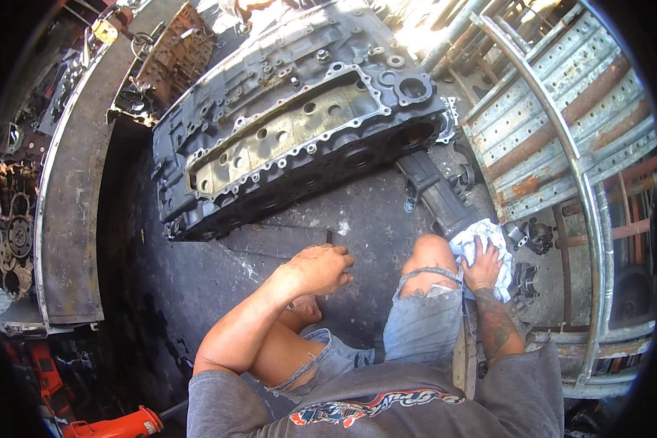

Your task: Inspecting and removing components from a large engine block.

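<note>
A large dark engine block (270,80) lies ahead of me, a long gasket-edged opening (277,135) in its side. My left hand (321,267) hovers between the block and my knees, its fingers curled and its palm hidden, so I cannot see whether anything is in it. Under the spread fingers of my right hand (483,264) is a crumpled white cloth (504,274), which it grips beside my right knee. The cloth covers the near end of a long dark metal part (439,193). A flat dark strip (277,241) lies on the floor before the block.
On the right stands a metal rack (547,131) of perforated planks and rusty pipes. Small metal parts (536,237) lie by its foot. A long metal beam (73,197) and a rusty engine block (175,55) stand at the left. A red tool (117,425) is at lower left.
</note>
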A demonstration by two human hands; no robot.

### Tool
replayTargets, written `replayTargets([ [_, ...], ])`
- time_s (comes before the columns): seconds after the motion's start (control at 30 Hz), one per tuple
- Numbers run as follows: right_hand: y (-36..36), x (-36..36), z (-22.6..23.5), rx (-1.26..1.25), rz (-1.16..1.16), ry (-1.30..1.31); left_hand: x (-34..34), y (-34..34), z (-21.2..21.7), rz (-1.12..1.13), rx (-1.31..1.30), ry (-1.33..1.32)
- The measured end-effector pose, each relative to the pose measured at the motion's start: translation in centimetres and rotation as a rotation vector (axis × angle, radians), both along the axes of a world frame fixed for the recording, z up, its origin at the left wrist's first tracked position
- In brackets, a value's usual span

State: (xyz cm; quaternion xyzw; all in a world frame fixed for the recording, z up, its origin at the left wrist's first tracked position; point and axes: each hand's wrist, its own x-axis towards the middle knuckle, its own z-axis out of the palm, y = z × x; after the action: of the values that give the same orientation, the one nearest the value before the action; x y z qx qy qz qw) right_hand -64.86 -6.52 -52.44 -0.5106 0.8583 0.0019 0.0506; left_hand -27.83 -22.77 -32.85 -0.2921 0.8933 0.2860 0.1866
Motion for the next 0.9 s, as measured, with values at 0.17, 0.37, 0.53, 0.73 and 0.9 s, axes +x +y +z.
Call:
replayTargets([
  [0.17, -0.10, 0.02, -0.05, 0.008, -0.005, 0.001, -0.10, 0.02, 0.22, 0.000, 0.001, -0.014],
  [0.37, -0.06, 0.01, -0.08, 0.011, -0.006, 0.009, -0.22, -0.03, 0.34, -0.004, 0.000, -0.003],
  [0.53, -0.06, 0.02, 0.11, 0.027, -0.013, 0.005, -0.55, -0.08, 0.71, -0.008, 0.036, -0.088],
  [0.73, -0.08, 0.08, 0.03, 0.024, -0.008, 0.009, -0.08, 0.04, 0.05, -0.018, 0.001, 0.005],
  [0.9, -0.10, -0.01, 0.11, 0.029, -0.010, 0.011, -0.50, -0.14, 0.79, -0.013, 0.040, -0.069],
])
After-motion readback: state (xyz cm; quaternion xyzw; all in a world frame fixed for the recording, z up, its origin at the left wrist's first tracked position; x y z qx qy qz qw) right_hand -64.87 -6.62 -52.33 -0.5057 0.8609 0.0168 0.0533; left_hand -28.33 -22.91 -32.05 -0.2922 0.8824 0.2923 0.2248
